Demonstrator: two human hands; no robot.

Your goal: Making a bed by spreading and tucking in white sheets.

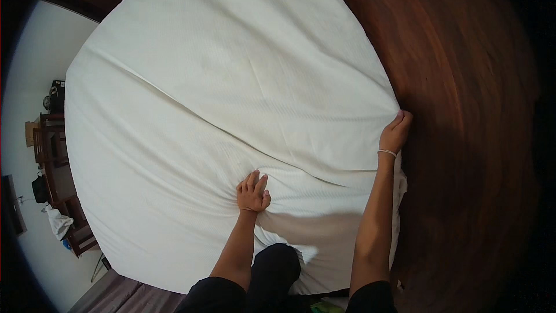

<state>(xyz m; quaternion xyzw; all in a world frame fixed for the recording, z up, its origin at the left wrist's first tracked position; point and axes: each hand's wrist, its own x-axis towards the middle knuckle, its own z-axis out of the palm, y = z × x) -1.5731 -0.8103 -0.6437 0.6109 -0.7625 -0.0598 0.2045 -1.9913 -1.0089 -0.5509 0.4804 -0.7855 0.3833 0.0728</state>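
A white ribbed sheet (243, 78) covers the bed before me, with long creases running across it. My left hand (253, 191) presses flat on the sheet with its fingers spread, and the cloth puckers around it. At the right edge of the bed, my right hand (396, 130) grips the edge of the sheet between thumb and fingers. Folds fan out from that grip. My knee in dark cloth (278, 265) rests on the bed between my arms.
Along the bed's right side stands a dark brown wooden panel (434, 95). Wooden furniture (56, 161) with a black bag (40, 188) and a white cloth (59, 222) stands by the wall at far left. A greyish-purple fabric (126, 293) lies at the lower left.
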